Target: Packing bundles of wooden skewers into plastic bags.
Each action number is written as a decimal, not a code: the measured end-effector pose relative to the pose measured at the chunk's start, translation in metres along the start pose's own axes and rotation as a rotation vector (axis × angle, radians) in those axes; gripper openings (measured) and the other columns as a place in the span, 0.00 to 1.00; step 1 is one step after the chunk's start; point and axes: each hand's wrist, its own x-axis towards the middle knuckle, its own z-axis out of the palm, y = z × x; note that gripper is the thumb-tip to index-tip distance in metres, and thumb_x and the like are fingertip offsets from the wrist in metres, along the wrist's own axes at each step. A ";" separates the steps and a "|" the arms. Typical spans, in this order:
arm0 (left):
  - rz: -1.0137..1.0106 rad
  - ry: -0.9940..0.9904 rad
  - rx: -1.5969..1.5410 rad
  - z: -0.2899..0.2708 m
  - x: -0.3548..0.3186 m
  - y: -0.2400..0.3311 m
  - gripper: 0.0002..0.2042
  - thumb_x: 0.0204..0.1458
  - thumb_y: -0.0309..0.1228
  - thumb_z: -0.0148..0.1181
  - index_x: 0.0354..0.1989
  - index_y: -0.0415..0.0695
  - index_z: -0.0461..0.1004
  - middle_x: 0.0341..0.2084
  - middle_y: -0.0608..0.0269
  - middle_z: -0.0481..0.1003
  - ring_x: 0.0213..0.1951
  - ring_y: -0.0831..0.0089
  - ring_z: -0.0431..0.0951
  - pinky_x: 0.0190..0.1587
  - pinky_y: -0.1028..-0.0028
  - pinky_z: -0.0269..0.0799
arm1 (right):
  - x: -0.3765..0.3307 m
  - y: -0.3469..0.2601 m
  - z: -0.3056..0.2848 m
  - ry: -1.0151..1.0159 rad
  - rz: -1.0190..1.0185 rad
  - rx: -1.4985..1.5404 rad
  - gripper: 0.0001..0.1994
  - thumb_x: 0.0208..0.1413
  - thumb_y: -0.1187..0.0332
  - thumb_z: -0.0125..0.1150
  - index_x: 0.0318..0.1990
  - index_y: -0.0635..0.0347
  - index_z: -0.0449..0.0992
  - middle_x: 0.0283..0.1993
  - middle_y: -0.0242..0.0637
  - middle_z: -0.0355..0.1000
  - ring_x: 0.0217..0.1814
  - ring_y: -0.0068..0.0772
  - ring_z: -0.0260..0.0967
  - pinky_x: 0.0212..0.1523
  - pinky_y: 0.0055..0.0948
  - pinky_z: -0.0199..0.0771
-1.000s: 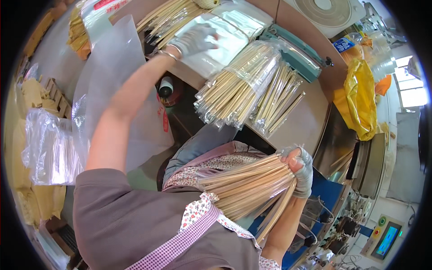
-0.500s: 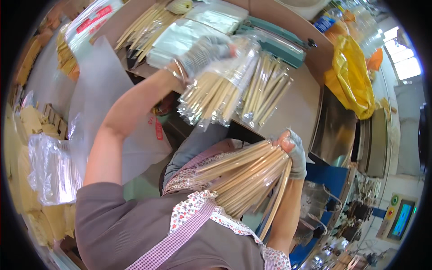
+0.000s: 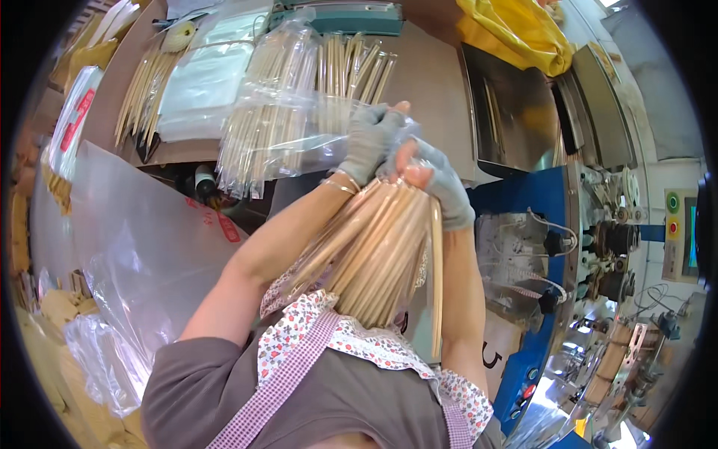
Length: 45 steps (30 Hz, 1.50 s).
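Note:
My right hand [image 3: 446, 196], in a grey glove with bare fingertips, grips the upper ends of a bundle of clear-wrapped chopsticks [image 3: 374, 258]. The sticks fan out downward in front of my chest, with one apart on the right side. My left hand [image 3: 368, 146], gloved alike, is closed beside it on a clear plastic bag [image 3: 321, 144] that stretches leftward across the table edge. What its fingers press on inside is partly hidden. Left of the hands lies a pile of wrapped chopsticks [image 3: 265, 97], and behind them are more wrapped chopsticks [image 3: 351, 63].
Flat clear bags [image 3: 202, 82] lie on the brown table [image 3: 430, 82], near loose sticks [image 3: 142, 90] and a green sealer-like device [image 3: 344, 19]. A steel tray [image 3: 516, 108] and yellow bag [image 3: 516, 30] are at right, above a blue machine [image 3: 535, 202]. Plastic sheeting [image 3: 142, 247] hangs at left.
My left hand has come from the chopstick pile to beside my right hand, drawing clear plastic along. The right hand still holds the bundle, now more central. The view has shifted rightward.

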 end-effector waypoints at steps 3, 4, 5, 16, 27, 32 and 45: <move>0.197 -0.034 -0.076 -0.004 -0.032 0.002 0.07 0.53 0.29 0.60 0.26 0.38 0.76 0.20 0.67 0.76 0.24 0.83 0.72 0.27 0.80 0.69 | 0.010 0.022 -0.023 0.052 0.010 0.024 0.19 0.45 0.60 0.62 0.42 0.63 0.71 0.40 0.37 0.69 0.42 0.26 0.66 0.45 0.22 0.66; 0.411 -0.053 -0.005 -0.006 -0.038 0.000 0.07 0.53 0.28 0.61 0.28 0.37 0.77 0.21 0.67 0.76 0.24 0.83 0.74 0.28 0.80 0.70 | 0.014 0.028 -0.025 0.119 -0.033 0.023 0.22 0.45 0.61 0.64 0.47 0.64 0.71 0.43 0.36 0.70 0.45 0.25 0.67 0.47 0.21 0.66; 0.363 -0.183 -0.005 -0.013 -0.047 -0.002 0.06 0.50 0.29 0.64 0.30 0.39 0.78 0.22 0.65 0.77 0.26 0.81 0.75 0.31 0.80 0.70 | 0.015 0.035 -0.029 0.054 -0.027 0.151 0.33 0.45 0.56 0.66 0.57 0.64 0.65 0.49 0.39 0.69 0.52 0.29 0.67 0.53 0.25 0.67; 0.818 -0.379 0.604 -0.045 -0.091 -0.019 0.05 0.41 0.30 0.68 0.24 0.46 0.78 0.17 0.64 0.70 0.22 0.66 0.70 0.30 0.71 0.66 | -0.042 0.092 -0.018 0.436 0.012 0.143 0.38 0.52 0.42 0.56 0.61 0.63 0.61 0.57 0.44 0.66 0.55 0.35 0.68 0.55 0.34 0.70; 0.730 -0.718 0.472 -0.055 -0.156 -0.010 0.14 0.43 0.35 0.66 0.17 0.47 0.66 0.16 0.63 0.62 0.22 0.63 0.65 0.31 0.66 0.61 | -0.156 0.146 0.023 0.683 -0.059 -0.250 0.39 0.53 0.51 0.59 0.65 0.65 0.51 0.61 0.42 0.60 0.62 0.34 0.59 0.62 0.32 0.60; 0.443 -0.331 0.502 -0.013 -0.072 0.024 0.08 0.49 0.33 0.60 0.27 0.41 0.72 0.22 0.60 0.70 0.29 0.60 0.71 0.40 0.63 0.66 | -0.061 0.031 -0.029 0.607 -0.098 -0.346 0.27 0.54 0.52 0.58 0.51 0.69 0.70 0.45 0.36 0.71 0.47 0.26 0.69 0.47 0.26 0.70; -0.256 0.245 0.942 -0.042 0.137 0.012 0.48 0.47 0.55 0.54 0.64 0.27 0.42 0.63 0.32 0.51 0.66 0.46 0.51 0.66 0.59 0.48 | 0.144 0.092 -0.050 0.698 0.077 -1.612 0.32 0.41 0.54 0.66 0.48 0.71 0.67 0.44 0.58 0.71 0.49 0.56 0.69 0.49 0.43 0.70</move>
